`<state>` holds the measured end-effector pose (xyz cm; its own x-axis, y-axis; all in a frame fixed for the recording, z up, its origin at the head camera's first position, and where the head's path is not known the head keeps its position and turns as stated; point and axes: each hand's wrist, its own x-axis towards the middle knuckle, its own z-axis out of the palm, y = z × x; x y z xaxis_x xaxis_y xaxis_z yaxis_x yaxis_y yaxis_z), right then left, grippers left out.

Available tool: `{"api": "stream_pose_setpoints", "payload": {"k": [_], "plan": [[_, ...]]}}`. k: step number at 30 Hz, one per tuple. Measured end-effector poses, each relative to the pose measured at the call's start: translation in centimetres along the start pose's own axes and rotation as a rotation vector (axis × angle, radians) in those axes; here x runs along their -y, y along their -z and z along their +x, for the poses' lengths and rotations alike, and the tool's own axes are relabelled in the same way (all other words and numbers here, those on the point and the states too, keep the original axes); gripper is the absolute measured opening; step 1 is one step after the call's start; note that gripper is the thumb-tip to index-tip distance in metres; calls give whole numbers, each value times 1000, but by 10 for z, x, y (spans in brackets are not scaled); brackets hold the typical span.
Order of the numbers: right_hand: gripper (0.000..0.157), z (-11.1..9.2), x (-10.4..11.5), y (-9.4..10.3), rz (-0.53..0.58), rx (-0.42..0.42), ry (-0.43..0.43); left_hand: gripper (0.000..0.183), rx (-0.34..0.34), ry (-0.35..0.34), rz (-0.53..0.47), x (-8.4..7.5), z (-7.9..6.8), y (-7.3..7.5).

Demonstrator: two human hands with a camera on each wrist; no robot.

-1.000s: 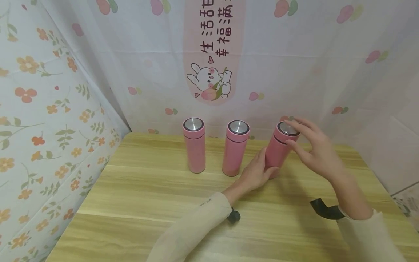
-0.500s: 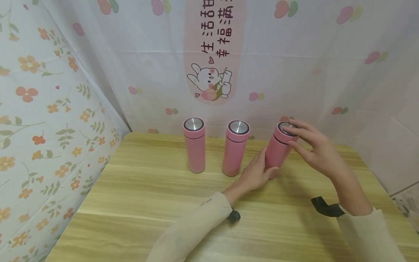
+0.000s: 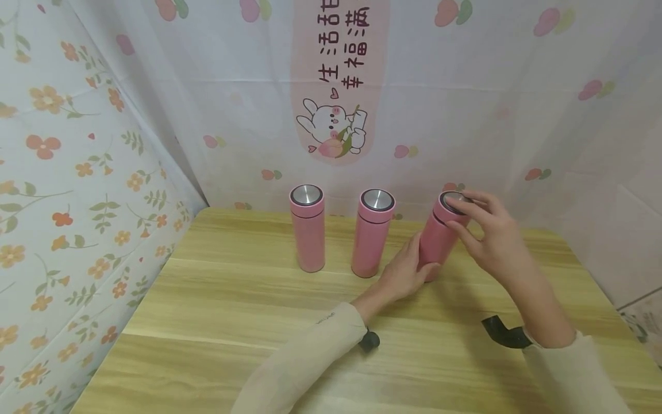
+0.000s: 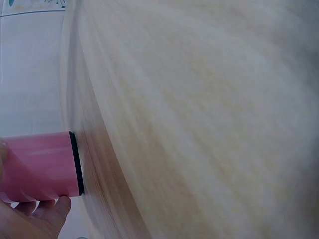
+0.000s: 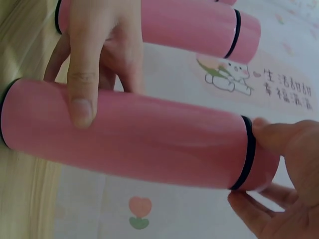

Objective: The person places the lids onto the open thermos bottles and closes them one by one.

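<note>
A pink thermos (image 3: 437, 244) with a silver-topped lid (image 3: 451, 200) stands at the right of a row of three. My left hand (image 3: 400, 276) grips its lower body, thumb in front and fingers behind. At the top, my right hand (image 3: 493, 238) holds the lid between thumb and fingers. In the right wrist view the thumb lies on the lid (image 5: 266, 164) just past the black ring, with fingertips on the opposite side. The left wrist view shows the thermos's dark base (image 4: 76, 164) at the tabletop.
Two matching thermoses, a middle one (image 3: 370, 244) and a left one (image 3: 309, 241), stand upright beside the held one. All are on a wood-grain table (image 3: 217, 322). A printed cloth (image 3: 248, 115) hangs right behind the table, and a floral cloth (image 3: 67, 190) hangs at the left.
My right hand has swung out a little and come back left, its fingers shifting round the lid. The left hand and the thermoses have stayed in place.
</note>
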<state>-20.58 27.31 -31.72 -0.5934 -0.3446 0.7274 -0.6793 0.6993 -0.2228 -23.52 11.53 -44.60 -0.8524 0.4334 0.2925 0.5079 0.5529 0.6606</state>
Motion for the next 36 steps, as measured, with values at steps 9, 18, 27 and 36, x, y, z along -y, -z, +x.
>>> {"api": "stream_pose_setpoints", "payload": {"k": [9, 18, 27, 36], "plan": [[44, 4, 14, -8, -107, -28, -55, 68, -31, -9, 14, 2, 3, 0], [50, 2, 16, -10, -157, -15, -39, 67, -21, -8, 29, 1, 2, 1], [62, 1, -1, 1, 103, 70, -37, 68, -5, 2, -7, -1, 1, 2], [53, 7, -1, 19, 491, 203, 10, 68, 5, 5, -7, 0, 0, 0]]}}
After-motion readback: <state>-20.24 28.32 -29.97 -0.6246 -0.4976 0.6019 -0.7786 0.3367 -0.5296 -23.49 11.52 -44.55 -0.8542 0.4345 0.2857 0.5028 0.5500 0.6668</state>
